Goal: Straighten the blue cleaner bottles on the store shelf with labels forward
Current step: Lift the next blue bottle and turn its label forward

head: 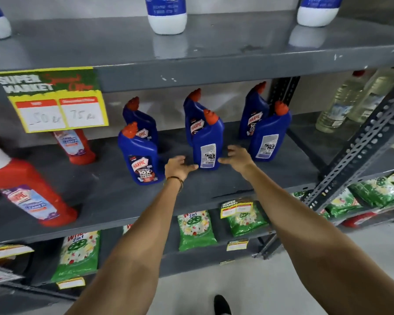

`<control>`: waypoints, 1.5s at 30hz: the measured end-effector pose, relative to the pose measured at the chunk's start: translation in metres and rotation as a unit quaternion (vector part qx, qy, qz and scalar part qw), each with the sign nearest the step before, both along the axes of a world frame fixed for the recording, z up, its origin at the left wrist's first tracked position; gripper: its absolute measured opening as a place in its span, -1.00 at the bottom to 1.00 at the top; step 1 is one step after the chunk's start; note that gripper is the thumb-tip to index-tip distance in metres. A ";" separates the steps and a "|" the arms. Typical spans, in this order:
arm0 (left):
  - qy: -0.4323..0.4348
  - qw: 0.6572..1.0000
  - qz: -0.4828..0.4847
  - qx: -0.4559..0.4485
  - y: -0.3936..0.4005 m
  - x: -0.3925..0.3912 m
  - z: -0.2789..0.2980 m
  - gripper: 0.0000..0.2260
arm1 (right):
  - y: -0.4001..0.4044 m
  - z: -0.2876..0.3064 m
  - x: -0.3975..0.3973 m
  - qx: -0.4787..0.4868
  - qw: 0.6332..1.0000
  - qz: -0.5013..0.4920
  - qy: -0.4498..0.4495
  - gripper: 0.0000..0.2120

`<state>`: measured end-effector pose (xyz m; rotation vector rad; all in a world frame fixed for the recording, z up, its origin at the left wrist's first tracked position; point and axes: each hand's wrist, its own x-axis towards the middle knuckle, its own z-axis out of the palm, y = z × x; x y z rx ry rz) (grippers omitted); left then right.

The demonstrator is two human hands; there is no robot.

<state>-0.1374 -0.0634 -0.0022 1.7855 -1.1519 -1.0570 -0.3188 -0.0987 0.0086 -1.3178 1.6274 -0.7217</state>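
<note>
Several blue cleaner bottles with red caps stand in pairs on the grey middle shelf (pixel 237 178). The front left bottle (pixel 140 155) shows its front label. The front middle bottle (pixel 207 142) shows its back label with a barcode, and so does the front right bottle (pixel 270 135). Behind them stand three more, back left (pixel 143 122), back middle (pixel 192 117) and back right (pixel 253 112), front labels showing. My left hand (pixel 178 165) and my right hand (pixel 238 156) flank the base of the front middle bottle, fingertips at its sides, fingers spread.
Red cleaner bottles (pixel 30 192) stand at the left of the same shelf. A yellow price sign (pixel 55 101) hangs from the upper shelf edge. White-and-blue bottles (pixel 167 14) are above, green packets (pixel 196 230) below, clear bottles (pixel 341 105) at right behind a slotted upright (pixel 362 144).
</note>
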 end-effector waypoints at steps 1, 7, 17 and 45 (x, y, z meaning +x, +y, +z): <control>-0.007 1.000 -0.005 -0.005 -0.009 -0.006 0.001 -0.38 | -0.006 0.004 -0.005 0.000 1.000 0.022 -0.011 -0.25; -0.023 0.999 -0.032 -0.035 -0.037 -0.022 0.002 -0.39 | -0.029 0.011 -0.017 -0.021 0.990 0.130 -0.047 -0.28; -0.020 0.999 -0.025 -0.038 -0.050 -0.029 -0.007 -0.41 | -0.042 -0.005 -0.018 -0.052 0.982 0.153 -0.101 -0.53; 0.172 0.977 -0.053 -0.119 -0.022 -0.029 0.013 -0.86 | -0.038 0.022 -0.001 -0.131 0.970 0.127 -0.159 -0.43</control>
